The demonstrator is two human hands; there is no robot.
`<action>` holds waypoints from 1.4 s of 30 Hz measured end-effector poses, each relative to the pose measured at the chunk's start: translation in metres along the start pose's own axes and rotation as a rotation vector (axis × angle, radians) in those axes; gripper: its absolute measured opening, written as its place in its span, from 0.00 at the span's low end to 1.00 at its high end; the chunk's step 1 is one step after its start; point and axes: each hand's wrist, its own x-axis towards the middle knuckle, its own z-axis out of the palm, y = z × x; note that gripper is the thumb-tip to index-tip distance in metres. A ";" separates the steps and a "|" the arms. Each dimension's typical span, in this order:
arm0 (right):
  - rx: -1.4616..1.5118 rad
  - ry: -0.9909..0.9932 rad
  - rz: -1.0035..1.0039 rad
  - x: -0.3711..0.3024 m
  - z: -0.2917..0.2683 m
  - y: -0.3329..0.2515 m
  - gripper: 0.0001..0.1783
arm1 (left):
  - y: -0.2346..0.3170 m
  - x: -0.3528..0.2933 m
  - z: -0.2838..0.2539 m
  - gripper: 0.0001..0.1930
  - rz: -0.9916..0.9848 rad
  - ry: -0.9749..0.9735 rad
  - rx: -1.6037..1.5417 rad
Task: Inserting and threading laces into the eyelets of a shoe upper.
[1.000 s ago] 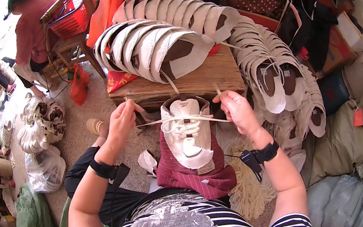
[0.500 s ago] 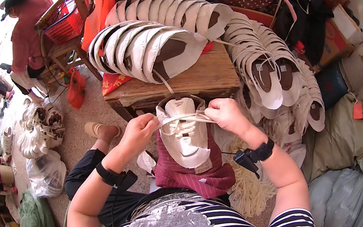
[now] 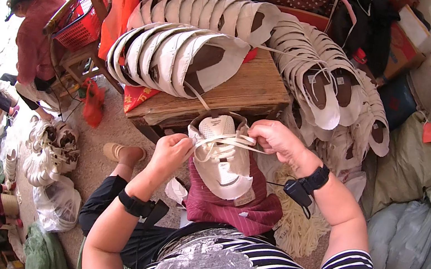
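A white shoe upper (image 3: 230,181) with a pale perforated tongue rests on a maroon striped cloth (image 3: 209,209) over my lap. Cream shoelace (image 3: 225,146) runs in rows across its front, with a loose loop over the top. My left hand (image 3: 172,150) is closed in a pinch on the lace at the upper's left edge. At the right edge, my right hand (image 3: 276,138) pinches the lace between thumb and fingers. Just beyond the upper, a row of nested white uppers (image 3: 176,61) lies on a wooden bench (image 3: 251,89).
More nested uppers (image 3: 315,77) hang over the bench's right side. A bundle of cream laces (image 3: 303,221) lies right of my lap. Grey plastic sacks (image 3: 413,239) stand at far right. On the left, another person (image 3: 39,39) sits by a red basket (image 3: 79,28), near piled uppers (image 3: 49,150).
The lace over the shoe upper has changed from a nearly straight strand to a loose loop. My right hand has turned slightly and shifted a little right; both hands still pinch the lace.
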 end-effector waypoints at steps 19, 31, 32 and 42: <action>-0.108 -0.153 0.154 0.017 -0.012 -0.010 0.11 | 0.030 0.016 -0.003 0.11 0.492 -0.013 0.849; -1.258 0.165 -0.622 0.010 0.012 -0.043 0.17 | 0.025 0.050 -0.041 0.10 0.267 -0.388 0.385; -1.230 0.167 -0.644 0.014 0.009 -0.046 0.19 | 0.027 0.052 -0.039 0.09 0.250 -0.434 0.389; -1.051 -0.383 -0.182 0.041 0.006 -0.079 0.20 | 0.032 0.050 -0.019 0.10 -0.018 -0.317 0.281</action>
